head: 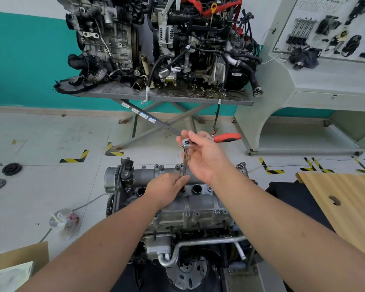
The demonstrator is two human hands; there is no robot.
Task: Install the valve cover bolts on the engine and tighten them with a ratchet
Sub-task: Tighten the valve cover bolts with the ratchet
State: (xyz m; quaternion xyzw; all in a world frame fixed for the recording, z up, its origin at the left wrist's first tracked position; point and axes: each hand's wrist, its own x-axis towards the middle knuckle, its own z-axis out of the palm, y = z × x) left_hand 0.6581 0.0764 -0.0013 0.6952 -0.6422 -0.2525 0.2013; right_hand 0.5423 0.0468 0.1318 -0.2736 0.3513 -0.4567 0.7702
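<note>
Open air above valve cover (190, 201); ratchet (198, 142) upright on extension mid-cover, wooden board (346, 199) crowding right side.

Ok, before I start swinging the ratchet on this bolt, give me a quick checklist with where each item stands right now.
1. Right hand grips ratchet at its head: ok.
2. Extension bar stands upright over valve cover: ok.
3. Left hand steadies the bar's lower end: ok.
4. Socket seated on the bolt: cannot tell, fingers hide it.
5. Red handle free to swing: ok.
</note>
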